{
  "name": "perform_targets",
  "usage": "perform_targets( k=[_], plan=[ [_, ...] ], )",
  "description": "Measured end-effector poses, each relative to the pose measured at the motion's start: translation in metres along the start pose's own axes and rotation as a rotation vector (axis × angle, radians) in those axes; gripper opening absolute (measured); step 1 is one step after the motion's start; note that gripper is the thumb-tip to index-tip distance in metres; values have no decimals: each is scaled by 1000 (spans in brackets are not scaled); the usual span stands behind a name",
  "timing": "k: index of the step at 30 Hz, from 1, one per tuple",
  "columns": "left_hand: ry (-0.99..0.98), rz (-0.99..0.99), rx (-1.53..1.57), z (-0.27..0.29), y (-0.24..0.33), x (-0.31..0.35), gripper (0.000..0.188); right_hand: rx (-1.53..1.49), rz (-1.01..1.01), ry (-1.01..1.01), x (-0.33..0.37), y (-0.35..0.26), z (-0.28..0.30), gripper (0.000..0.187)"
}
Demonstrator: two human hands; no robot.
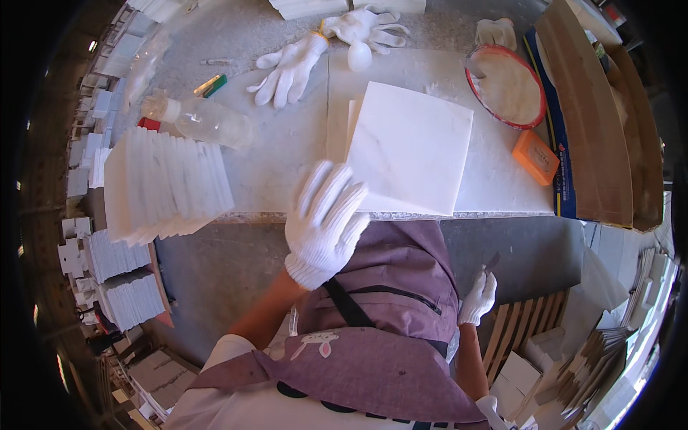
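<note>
My left hand (pixel 326 218), in a white knitted glove, is held by the table's front edge with its fingers stretched out. It holds nothing, and its fingertips are beside the left edge of a square white marble tile (pixel 412 147). Part of another tile (pixel 352 118) shows from under that one's left side. Low to the right of my apron, my gloved right hand (pixel 479 295) is closed on a small knife with a dark blade (pixel 493 261); its handle is hidden in the fingers.
A row of upright marble tiles (pixel 172 183) stands at the left, before a clear bottle (pixel 211 122). Spare white gloves (pixel 290 68) lie at the back. To the right are a red-rimmed bowl of pale powder (pixel 509 89), an orange box (pixel 536 158) and a cardboard box (pixel 591 115).
</note>
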State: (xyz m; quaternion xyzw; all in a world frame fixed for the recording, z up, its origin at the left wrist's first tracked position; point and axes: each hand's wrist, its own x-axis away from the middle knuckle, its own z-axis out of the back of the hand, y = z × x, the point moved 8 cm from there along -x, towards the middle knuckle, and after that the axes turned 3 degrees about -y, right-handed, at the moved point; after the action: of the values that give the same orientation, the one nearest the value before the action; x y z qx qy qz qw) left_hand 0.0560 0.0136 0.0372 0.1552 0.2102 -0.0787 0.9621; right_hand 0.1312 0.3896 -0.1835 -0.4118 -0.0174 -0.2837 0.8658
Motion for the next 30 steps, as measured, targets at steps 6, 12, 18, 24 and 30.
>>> perform_targets(
  k=[6, 12, 18, 24, 30],
  plan=[
    [-326, -321, 261, -24, 51, -26, 49, -371, 265, -76, 7, -130, -4, 20],
    [-66, -160, 434, 10, 19, -22, 36, -492, 304, -293, 11, -193, -7, 32],
    [-6, 276, 446, -8, -15, -6, 51, -420, 324, -459, 14, -241, -34, 23],
    [-36, 347, 544, -21, -7, 5, 52, -436, 529, -343, 22, -250, -37, 20],
    [-47, 443, 658, -20, -7, 15, 51, -345, 667, -325, 30, -264, -31, 16]
  ],
)
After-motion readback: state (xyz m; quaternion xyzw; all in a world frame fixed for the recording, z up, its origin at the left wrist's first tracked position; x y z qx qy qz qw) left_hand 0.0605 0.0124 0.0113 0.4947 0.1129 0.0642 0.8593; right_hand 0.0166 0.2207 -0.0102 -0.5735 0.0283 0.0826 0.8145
